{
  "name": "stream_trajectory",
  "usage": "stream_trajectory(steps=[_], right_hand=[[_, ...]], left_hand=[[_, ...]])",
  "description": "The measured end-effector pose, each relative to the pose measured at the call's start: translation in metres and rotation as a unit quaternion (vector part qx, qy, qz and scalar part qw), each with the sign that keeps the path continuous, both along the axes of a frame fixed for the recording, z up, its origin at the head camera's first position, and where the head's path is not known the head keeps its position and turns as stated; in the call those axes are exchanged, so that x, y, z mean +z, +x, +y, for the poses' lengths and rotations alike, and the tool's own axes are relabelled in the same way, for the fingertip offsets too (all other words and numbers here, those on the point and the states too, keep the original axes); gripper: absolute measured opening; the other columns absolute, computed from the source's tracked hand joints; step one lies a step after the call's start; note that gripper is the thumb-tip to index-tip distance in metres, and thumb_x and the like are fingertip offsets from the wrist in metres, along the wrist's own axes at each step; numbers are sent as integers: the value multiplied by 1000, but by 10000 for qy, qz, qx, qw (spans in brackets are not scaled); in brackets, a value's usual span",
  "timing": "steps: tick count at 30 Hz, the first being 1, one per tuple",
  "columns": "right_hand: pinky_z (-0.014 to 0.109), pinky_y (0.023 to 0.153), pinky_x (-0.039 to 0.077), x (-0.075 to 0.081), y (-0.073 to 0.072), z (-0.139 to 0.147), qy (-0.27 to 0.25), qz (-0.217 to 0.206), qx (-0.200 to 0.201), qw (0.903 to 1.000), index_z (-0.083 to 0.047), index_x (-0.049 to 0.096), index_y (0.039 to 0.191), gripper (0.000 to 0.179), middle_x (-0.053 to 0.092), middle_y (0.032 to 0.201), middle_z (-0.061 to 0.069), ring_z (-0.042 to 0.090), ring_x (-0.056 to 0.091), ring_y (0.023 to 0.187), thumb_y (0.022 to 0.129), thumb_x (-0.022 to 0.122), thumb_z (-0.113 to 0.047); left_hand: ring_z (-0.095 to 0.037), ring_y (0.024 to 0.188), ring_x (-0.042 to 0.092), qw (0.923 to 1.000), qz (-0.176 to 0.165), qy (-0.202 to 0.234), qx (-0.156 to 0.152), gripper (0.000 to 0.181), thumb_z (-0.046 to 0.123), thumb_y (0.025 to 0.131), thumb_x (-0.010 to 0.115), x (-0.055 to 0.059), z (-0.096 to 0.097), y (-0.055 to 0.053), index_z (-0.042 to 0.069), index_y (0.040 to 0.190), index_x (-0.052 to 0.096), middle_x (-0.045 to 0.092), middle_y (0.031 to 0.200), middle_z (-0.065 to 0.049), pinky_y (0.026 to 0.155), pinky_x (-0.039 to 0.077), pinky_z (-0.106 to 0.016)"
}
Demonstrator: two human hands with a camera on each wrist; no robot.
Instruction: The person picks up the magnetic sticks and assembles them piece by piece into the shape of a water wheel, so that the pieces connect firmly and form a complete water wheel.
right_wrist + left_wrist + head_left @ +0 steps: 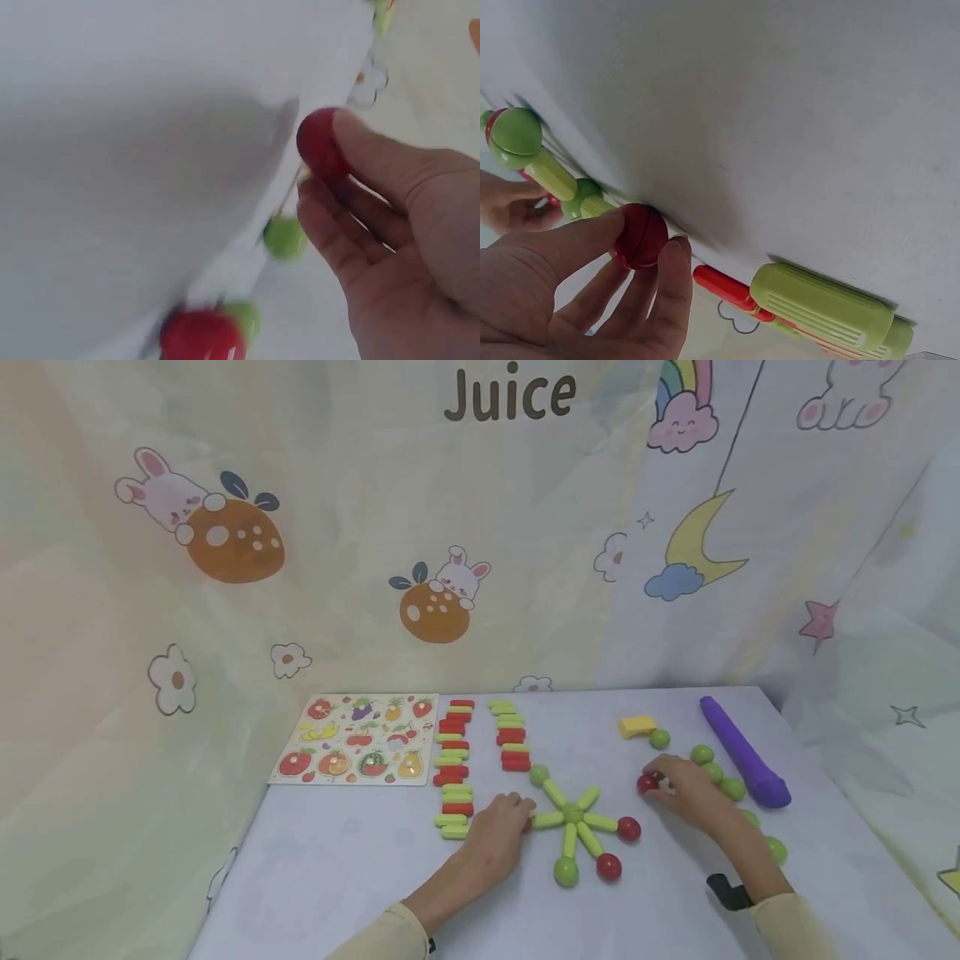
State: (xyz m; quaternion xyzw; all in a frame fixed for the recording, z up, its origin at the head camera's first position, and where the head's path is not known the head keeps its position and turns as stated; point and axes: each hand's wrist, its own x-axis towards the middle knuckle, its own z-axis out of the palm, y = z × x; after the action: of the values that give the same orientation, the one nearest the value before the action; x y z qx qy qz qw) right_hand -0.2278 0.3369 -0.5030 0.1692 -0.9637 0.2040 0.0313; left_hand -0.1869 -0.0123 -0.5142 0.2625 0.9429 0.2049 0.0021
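A star-shaped build lies on the table, with light green rods around a central green ball (573, 812). Some rods end in green or red balls. My left hand (495, 837) is at its left side, pinching a red ball (640, 235) between thumb and fingers at the end of a green rod (548, 819). To the right of the build, my right hand (696, 795) grips a loose red ball (319, 142) with the thumb and fingers. Part of each held ball is hidden by the fingers in the head view.
Two columns of red and green rods (457, 809) stand left of the build, beside a fruit picture board (359, 740). Several green balls (732, 788), a purple tapered stick (742, 752) and a yellow block (637, 727) lie on the right. A patterned cloth hangs behind.
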Motion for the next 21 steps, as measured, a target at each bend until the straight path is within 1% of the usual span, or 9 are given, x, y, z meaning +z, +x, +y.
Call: stream_trajectory(steps=[3,5,7,10,13,14,18,21], right_hand=[[38,79,62,-2,-9,-25,-631,-317,514,9962,4,72,119,31,75,103,8,24,69,92,90,83,-1],[34,79,61,-3,-14,-37,-728,-344,790,9936,3,72,125,34,75,107,7,21,68,93,92,80,1],[33,80,60,-4,-16,-45,-611,-234,978,9931,1,73,128,34,73,108,6,20,66,95,94,78,3],[38,86,60,-5,-15,-52,-277,-148,1116,9933,-5,78,124,34,67,110,5,21,63,98,93,75,7],[43,90,60,-7,-15,-56,-18,-84,1185,9929,-9,81,117,29,64,111,5,22,62,101,92,77,6],[43,91,60,-8,-15,-57,1,-104,1166,9931,-10,81,116,28,63,112,4,21,61,102,92,78,4],[41,91,60,-11,-17,-59,-10,41,1226,9925,-13,81,108,23,63,110,1,19,60,101,91,83,1],[39,90,60,-13,-19,-57,-90,39,1280,9917,-15,80,105,23,62,109,-1,18,60,101,90,84,2]], left_hand=[[-8,87,55,9999,-85,11,65,37,14,97,82,0,-2,0,9,132,71,65,96,0,70,51,-17],[-8,86,55,9999,-115,41,69,37,14,97,83,0,-3,-2,9,132,71,65,95,1,70,51,-17],[-8,86,56,9999,-90,73,57,36,14,96,83,0,-2,-2,9,130,72,65,95,1,71,51,-17],[-8,86,56,10000,-43,76,36,36,14,97,83,0,-1,-2,9,130,72,66,96,1,71,51,-16],[-8,87,55,10000,-22,33,30,36,14,97,82,1,0,-2,9,132,72,66,97,0,71,51,-16],[-8,87,55,10000,-9,29,28,37,14,97,83,2,-1,-2,9,132,71,66,97,0,71,51,-16],[-10,90,57,10000,-4,56,37,41,14,97,83,3,-2,-1,8,135,69,66,99,-1,73,53,-17],[-11,92,58,9999,-46,87,23,43,13,97,82,2,-4,-1,8,137,68,68,102,-2,75,54,-18]])
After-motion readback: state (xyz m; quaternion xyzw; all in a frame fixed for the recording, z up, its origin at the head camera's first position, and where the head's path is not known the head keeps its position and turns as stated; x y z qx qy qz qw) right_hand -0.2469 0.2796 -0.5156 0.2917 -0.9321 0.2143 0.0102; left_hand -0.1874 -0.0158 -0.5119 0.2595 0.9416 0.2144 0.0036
